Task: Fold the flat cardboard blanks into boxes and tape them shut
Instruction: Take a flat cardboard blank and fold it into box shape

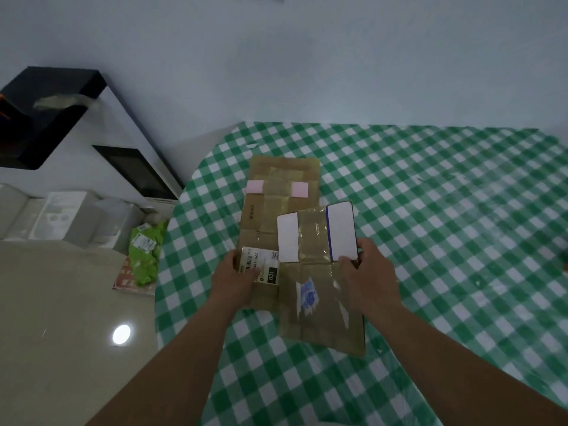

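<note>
Two flat cardboard blanks lie on the green-checked table point(430, 210). The far blank point(276, 207) has pink labels and a shipping label at its near end. The near blank point(319, 290) has white labels, clear tape and a torn blue sticker; it overlaps the far one's right side. My left hand point(236, 279) grips the near left corner of the far blank, thumb on the shipping label. My right hand point(368, 278) grips the right edge of the near blank, thumb on the white label.
White wall behind the table. To the left on the floor: a white cabinet point(101, 133) with a black box on top, white foam packing point(61, 216), a green mailer bag point(146, 250). The table's rounded left edge is close to my left arm.
</note>
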